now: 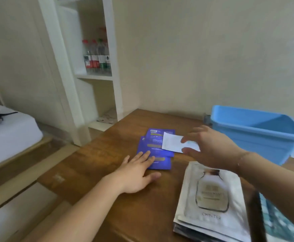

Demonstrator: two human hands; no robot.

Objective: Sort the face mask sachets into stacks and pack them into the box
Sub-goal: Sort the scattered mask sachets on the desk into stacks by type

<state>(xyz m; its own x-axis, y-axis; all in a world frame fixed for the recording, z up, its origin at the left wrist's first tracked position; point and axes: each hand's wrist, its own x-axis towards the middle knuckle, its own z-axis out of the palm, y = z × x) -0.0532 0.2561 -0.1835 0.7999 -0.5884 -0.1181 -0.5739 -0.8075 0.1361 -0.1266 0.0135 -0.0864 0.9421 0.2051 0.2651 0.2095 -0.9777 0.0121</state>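
While the wooden table [125,215] fills the lower frame, your blue plastic box [257,130] sits at right, open. A white sachet stack [212,203] lies lower right. Your left hand [135,175] is spread flat on the purple sachets [157,149] at centre; your right hand [210,147] pinches a white sachet [172,143] above them.

1. My left hand [135,173] lies palm down, forearm stretched forward, fingers [143,157] spread flat and thumb out to the side.
2. My right hand [210,147] hovers higher, wrist bent inward, thumb and fingers pinching a white sachet [173,143].
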